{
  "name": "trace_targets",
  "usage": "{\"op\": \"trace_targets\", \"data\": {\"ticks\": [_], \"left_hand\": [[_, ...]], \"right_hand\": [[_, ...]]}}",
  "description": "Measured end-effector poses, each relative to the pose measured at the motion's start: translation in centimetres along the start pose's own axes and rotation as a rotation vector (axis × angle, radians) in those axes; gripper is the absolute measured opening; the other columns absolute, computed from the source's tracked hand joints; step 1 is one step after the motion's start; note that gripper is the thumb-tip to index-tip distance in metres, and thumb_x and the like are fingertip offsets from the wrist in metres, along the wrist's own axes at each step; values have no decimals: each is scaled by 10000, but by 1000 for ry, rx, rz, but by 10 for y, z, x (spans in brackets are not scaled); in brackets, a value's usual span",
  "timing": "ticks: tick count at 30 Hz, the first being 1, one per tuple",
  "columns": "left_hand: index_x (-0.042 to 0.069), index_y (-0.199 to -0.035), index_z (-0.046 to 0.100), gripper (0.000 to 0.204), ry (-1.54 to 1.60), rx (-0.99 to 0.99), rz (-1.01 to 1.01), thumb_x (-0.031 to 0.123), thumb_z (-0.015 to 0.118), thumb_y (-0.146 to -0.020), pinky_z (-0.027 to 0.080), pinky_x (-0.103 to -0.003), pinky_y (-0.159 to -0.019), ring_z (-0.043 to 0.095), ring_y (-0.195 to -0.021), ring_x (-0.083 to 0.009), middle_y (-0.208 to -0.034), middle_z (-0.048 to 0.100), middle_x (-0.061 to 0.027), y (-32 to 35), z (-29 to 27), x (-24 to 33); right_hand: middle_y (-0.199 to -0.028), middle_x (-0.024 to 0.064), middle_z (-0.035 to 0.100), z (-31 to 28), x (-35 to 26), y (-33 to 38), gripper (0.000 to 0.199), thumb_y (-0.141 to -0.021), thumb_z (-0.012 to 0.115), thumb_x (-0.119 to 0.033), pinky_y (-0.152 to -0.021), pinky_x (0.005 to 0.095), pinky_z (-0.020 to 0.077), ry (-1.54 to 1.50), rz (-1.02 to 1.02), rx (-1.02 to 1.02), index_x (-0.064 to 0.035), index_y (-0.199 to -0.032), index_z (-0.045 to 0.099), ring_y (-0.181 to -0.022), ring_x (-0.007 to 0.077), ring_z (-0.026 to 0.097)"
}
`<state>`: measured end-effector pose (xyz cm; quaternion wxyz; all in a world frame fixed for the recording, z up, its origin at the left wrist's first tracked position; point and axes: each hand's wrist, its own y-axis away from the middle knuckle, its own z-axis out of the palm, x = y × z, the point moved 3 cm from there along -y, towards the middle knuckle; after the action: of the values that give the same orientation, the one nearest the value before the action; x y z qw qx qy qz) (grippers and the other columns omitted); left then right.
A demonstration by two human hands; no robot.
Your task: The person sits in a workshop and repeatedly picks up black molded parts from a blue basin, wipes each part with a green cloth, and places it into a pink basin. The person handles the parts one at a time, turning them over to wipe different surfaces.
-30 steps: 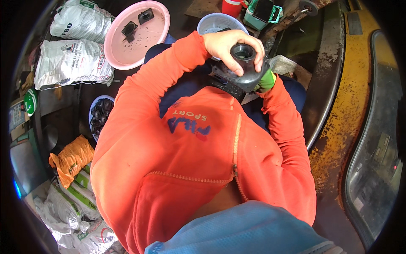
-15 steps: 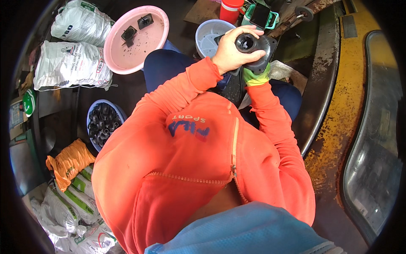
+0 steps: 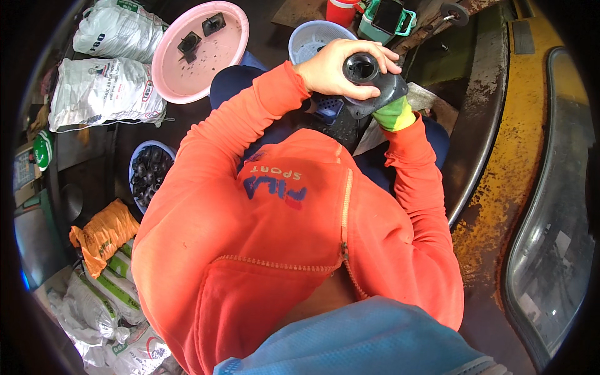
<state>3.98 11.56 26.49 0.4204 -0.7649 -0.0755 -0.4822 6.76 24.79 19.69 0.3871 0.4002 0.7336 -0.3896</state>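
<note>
Both hands are raised in front of my chest around a black round plastic part (image 3: 361, 67) with a hollow centre. My left hand (image 3: 326, 70) is bare and wraps the part's left side, fingers curled over its rim. My right hand (image 3: 382, 94) wears a dark grey glove with a yellow-green cuff and cups the part from below and the right. My orange sleeves and hooded top fill the middle of the view. Below the hands, on my lap, lies a dark perforated piece (image 3: 340, 122), partly hidden.
A pink basin (image 3: 172, 78) with two black parts sits at upper left. A pale blue strainer basket (image 3: 306, 39) lies beyond the hands, and a blue bowl (image 3: 149, 176) of black parts is at left. White sacks (image 3: 100, 94) and an orange bag (image 3: 103, 234) are nearby; rusty yellow metal (image 3: 494, 206) runs along the right.
Both hands lifted the black part away from my chest toward the strainer basket; over the last half second they have stayed nearly still.
</note>
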Motion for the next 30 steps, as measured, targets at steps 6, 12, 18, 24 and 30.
{"op": "trace_targets", "data": {"ticks": [6, 12, 18, 24, 30], "left_hand": [[54, -948, 591, 291, 208, -325, -59, 25, 754, -709, 396, -422, -1051, 526, -1231, -287, -1122, 681, -113, -5, -2, 9], [22, -1002, 601, 387, 585, -780, -38, 128, 800, -687, 348, -446, -1070, 503, -1248, -316, -1152, 661, -152, -15, 8, 8], [68, -1279, 550, 753, -216, -269, -70, 433, 799, -670, 163, -447, -1161, 303, -1408, -290, -1428, 468, -130, -23, -30, 7], [91, -922, 613, 370, -116, 443, -75, 157, 846, -641, 410, -370, -1003, 589, -1139, -227, -1095, 698, -53, 7, 14, -6], [106, -926, 621, 336, -236, 356, 2, 131, 797, -641, 410, -344, -970, 609, -1097, -201, -1071, 709, -36, 7, 9, 3]], "right_hand": [[-1400, 42, 401, 1, 52, 40, 577, -919, 589, -233, -1125, 311, 286, -373, 93, -243, -111, -1425, 339, -1337, 163, 357], [-1380, 36, 460, 51, 78, 54, 512, -909, 543, -132, -1107, 276, 306, -600, 192, -46, -69, -1392, 384, -1324, 110, 383], [-1399, 85, 409, -2, 19, -6, 763, -804, 738, -146, -1039, 340, 396, -125, -216, 103, -69, -1422, 299, -1272, 200, 444], [-1347, 63, 435, 17, 6, -9, 493, -952, 527, -225, -1053, 326, 369, -152, -32, 207, -78, -1381, 333, -1273, 187, 428], [-1327, 47, 432, 14, 2, -6, 476, -944, 520, -196, -1060, 329, 360, -520, 44, 108, -83, -1367, 333, -1250, 173, 437]]}}
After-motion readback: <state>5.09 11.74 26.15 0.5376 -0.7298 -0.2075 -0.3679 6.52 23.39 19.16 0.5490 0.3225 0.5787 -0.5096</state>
